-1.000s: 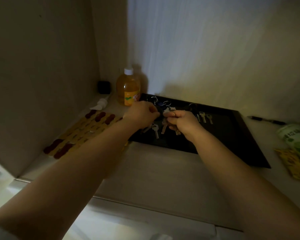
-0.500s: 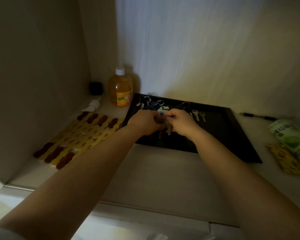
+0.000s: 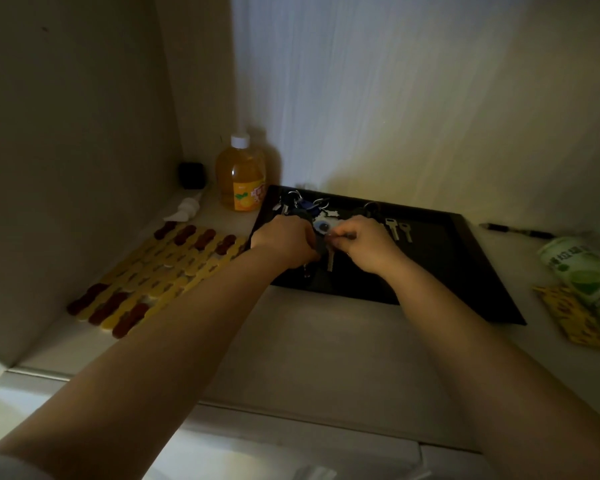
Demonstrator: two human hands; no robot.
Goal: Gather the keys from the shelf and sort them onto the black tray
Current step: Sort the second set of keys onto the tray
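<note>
A black tray (image 3: 465, 265) lies on the dim shelf. Over its left half my left hand (image 3: 284, 242) and my right hand (image 3: 368, 244) meet, both closed on a bunch of keys (image 3: 329, 259); one silver key hangs down between them. A round tag (image 3: 321, 226) shows just above the fingers. A pile of key rings with a blue fob (image 3: 300, 205) lies at the tray's far left corner. Two loose silver keys (image 3: 397, 228) lie side by side right of my right hand.
An orange drink bottle (image 3: 239, 174) and a small black box (image 3: 191, 174) stand at the back left. A yellow and red mat (image 3: 160, 275) covers the left shelf. A pen (image 3: 516, 231), green package (image 3: 582, 275) and yellow packet (image 3: 568, 317) lie right of the tray.
The hands drew closer together over the tray and slid slightly toward its front; the silver key now hangs lower between them. The camera view shifted a little.
</note>
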